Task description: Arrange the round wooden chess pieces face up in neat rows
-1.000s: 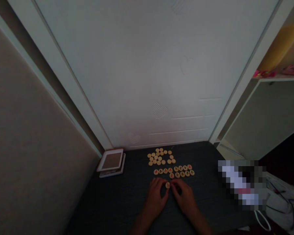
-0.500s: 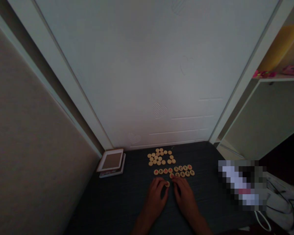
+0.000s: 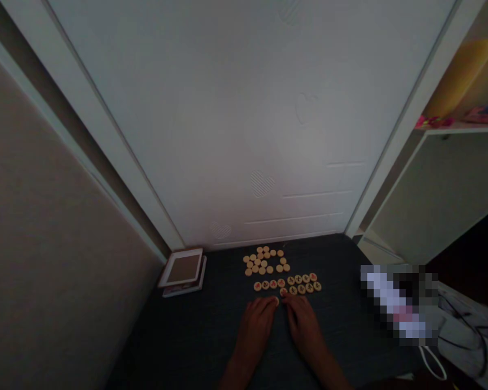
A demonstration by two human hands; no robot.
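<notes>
Round wooden pieces lie on the dark table (image 3: 187, 336). Blank-looking pieces (image 3: 257, 262) form a loose cluster at the back. Nearer are two rows of marked pieces, red-marked ones (image 3: 273, 284) at the left and mostly dark-marked ones (image 3: 301, 290) at the right. My left hand (image 3: 255, 324) is closed, its fingertips on a single piece (image 3: 276, 301) just in front of the rows. My right hand (image 3: 303, 319) has its fingertips at a red-marked piece (image 3: 283, 292), the left end of the front row; whether it grips that piece is unclear.
A stack of framed or boxed items (image 3: 183, 271) sits at the table's back left. A white panel (image 3: 244, 135) rises behind the table. At the right are a blurred-out object (image 3: 396, 306), a white cord loop (image 3: 433, 363) and dark cables.
My left hand has moved slightly forward with the single piece, closer to the rows, and its thumb has drawn in. My right hand stays by the front row's left end.
</notes>
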